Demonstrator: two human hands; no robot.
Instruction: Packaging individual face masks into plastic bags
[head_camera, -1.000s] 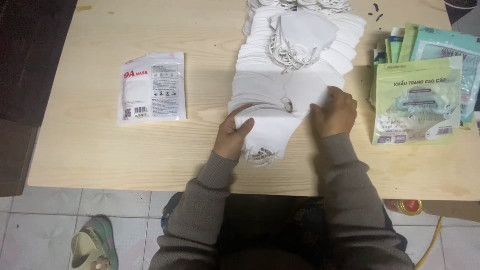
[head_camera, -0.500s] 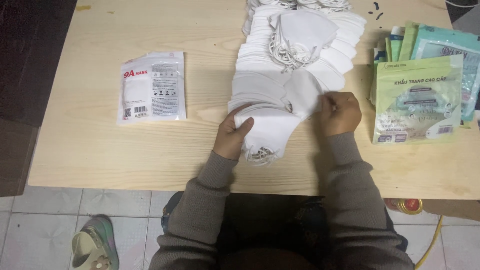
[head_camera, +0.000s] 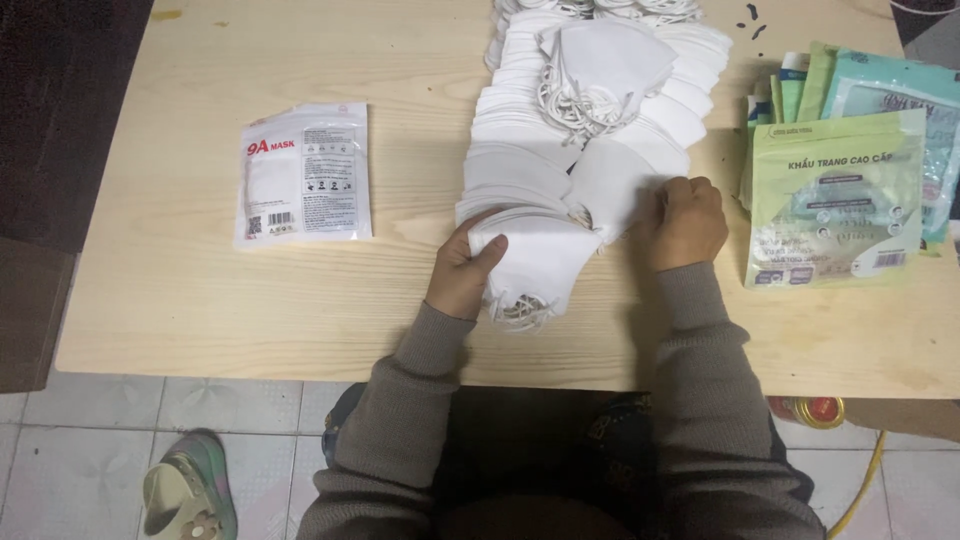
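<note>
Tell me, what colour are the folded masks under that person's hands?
White: the folded masks and their ear loops alike, seen in the head view, the only one here.

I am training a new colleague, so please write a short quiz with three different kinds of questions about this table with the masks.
1. True or false: the left hand grips a small bundle of white masks at the near end of the long row of masks.
2. Which lies on the table's left part? A) a sealed white mask packet B) scissors C) a cardboard box
3. Fill in: the right hand rests beside a stack of ___ coloured pouches.

Key: 1 true; 2 A; 3 green.
</note>
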